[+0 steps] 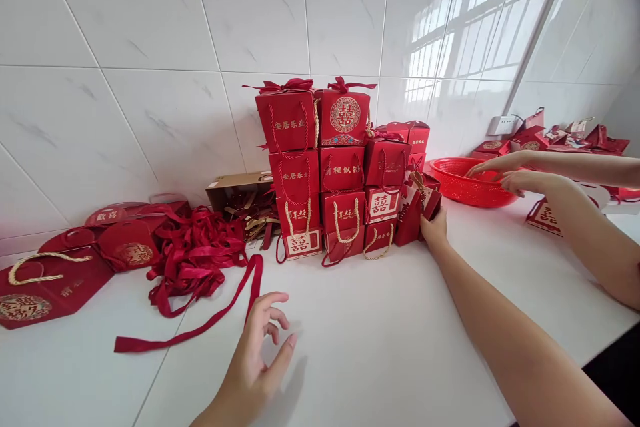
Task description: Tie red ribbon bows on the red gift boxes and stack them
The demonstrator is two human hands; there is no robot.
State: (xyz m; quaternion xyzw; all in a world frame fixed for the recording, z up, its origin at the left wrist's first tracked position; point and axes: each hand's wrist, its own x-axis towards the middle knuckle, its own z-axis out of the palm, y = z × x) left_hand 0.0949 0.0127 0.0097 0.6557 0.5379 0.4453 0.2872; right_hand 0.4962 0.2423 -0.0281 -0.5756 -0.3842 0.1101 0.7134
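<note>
My right hand [436,229] reaches to the right end of a stack of red gift boxes and grips a small red gift box [410,217] with a gold cord. My left hand [263,347] hovers over the white table, fingers apart, with nothing in it. Just beyond it a loose red ribbon [215,323] trails from a tangled heap of red ribbons [200,257]. The stacked gift boxes [343,170] have rope handles and gold lettering; bows top two of them.
Flattened red boxes [60,280] lie at the left. Behind the ribbons sits an open cardboard box [240,181]. At the right, another person's hands [520,170] reach over a red plastic basket [450,183], with more red boxes [530,140] behind. A tiled wall [150,13] closes off the back.
</note>
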